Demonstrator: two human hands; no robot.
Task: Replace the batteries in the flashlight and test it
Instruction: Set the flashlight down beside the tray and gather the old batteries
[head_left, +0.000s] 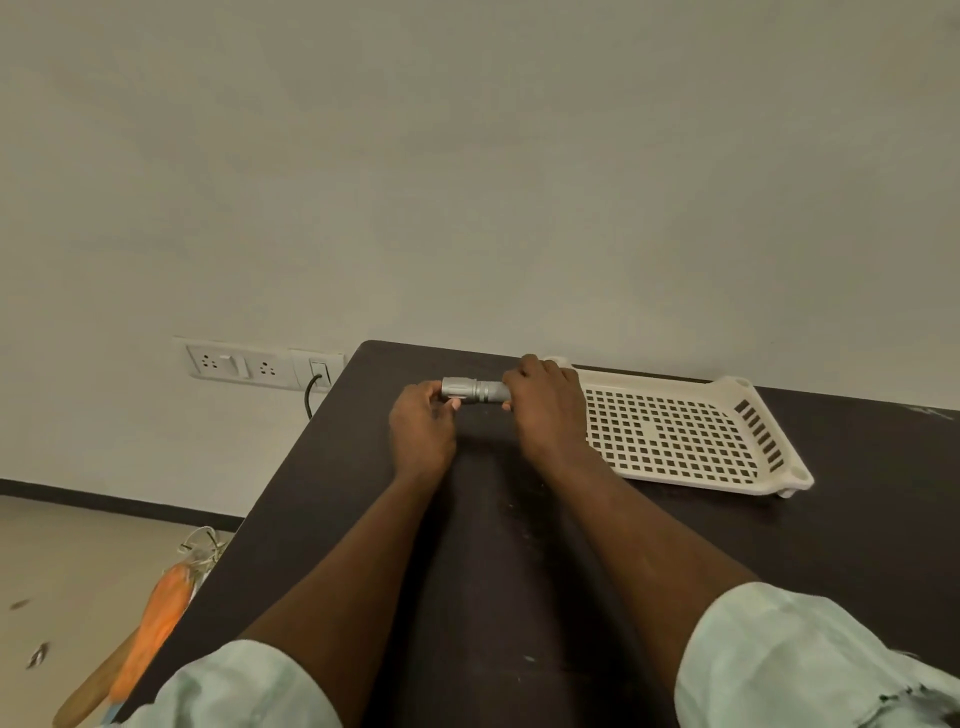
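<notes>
A small grey flashlight (474, 391) is held level just above the far part of the dark table (519, 545). My left hand (422, 432) pinches its wider head end with thumb and fingers. The tail end is wrapped by my right hand (545, 401), which hides that part of the body. No batteries are visible.
A cream perforated plastic tray (675, 436) lies on the table just right of my right hand, against the wall. Wall sockets with a plugged black cable (311, 387) sit left of the table. An orange-headed tool with a wooden handle (150, 623) leans by the table's left edge.
</notes>
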